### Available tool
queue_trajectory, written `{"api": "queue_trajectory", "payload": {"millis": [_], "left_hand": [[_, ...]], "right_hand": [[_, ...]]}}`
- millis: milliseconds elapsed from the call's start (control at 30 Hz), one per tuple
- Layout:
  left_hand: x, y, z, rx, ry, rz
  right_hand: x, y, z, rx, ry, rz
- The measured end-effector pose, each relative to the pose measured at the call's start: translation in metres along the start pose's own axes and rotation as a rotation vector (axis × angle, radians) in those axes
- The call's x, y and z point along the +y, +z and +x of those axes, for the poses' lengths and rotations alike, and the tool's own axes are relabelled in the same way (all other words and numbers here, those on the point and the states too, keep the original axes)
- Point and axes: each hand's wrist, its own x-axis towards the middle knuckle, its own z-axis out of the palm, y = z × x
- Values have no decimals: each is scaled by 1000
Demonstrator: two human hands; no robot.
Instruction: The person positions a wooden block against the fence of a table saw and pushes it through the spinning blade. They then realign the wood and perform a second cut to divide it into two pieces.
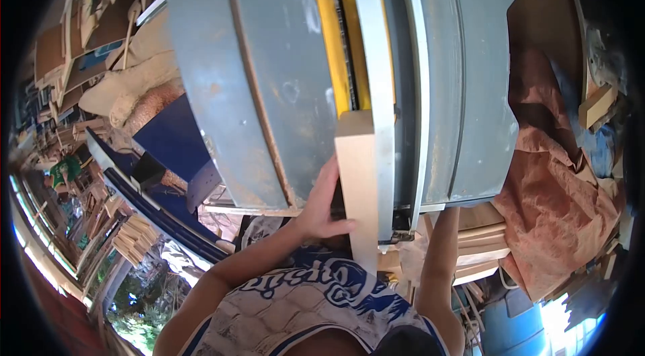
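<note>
A pale wooden board (358,181) lies lengthwise on the grey machine table (289,87), beside a long light metal fence (381,87). Its far end is at the yellow slotted insert (327,27), and its near end reaches back past the table's front edge to the patterned shirt. My left hand (321,203) rests against the board's left side, with the fingers pointing forward and the thumb stretched apart toward the wood. On the right, my forearm runs up to the table's front edge; the right hand itself is hidden beneath it.
Reddish-brown crumpled sheeting (554,201) hangs at the right, near stacked wooden pieces (480,245). A dark blue panel (173,138) and a long rail stand left of the table. Farther left are a bundle of wood strips (136,238) and a person in green (65,171).
</note>
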Motion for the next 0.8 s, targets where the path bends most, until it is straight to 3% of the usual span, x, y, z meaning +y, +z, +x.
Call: {"api": "queue_trajectory", "payload": {"millis": [33, 100, 133, 167, 200, 267, 333, 400, 467, 533, 600, 733, 800], "left_hand": [[4, 4, 0, 16, -32, -45], [4, 6, -2, 27, 5, -58], [2, 5, 2, 40, 41, -64], [2, 5, 2, 48, 90, -42], [1, 4, 0, 54, 132, -21], [2, 7, -3, 84, 177, -39], [3, 5, -3, 102, 236, -52], [4, 6, -6, 128, 228, -40], [5, 4, -8, 149, 254, -61], [10, 0, -12, 139, 184, -58], [14, -4, -15, 141, 183, -54], [21, -10, -37, 121, 156, 39], [12, -12, -63, 150, 232, 83]], "right_hand": [[16, -30, -11, -36, 16, -252], [63, -106, -57, -194, -87, -1031], [83, -92, -96, 42, 110, -758], [72, -55, -151, -3, 100, -564], [66, -13, -194, 93, 14, -715], [64, 28, -255, 90, -143, -814], [48, 124, -327, 81, -614, -1108], [46, 194, -369, 8, -872, -1305], [55, 247, -388, -14, -997, -1448], [67, 269, -390, -38, -1109, -1599], [91, 261, -378, 32, -958, -1581], [99, 257, -382, -51, -1198, -1481], [102, 248, -394, -13, -1228, -1527]]}}
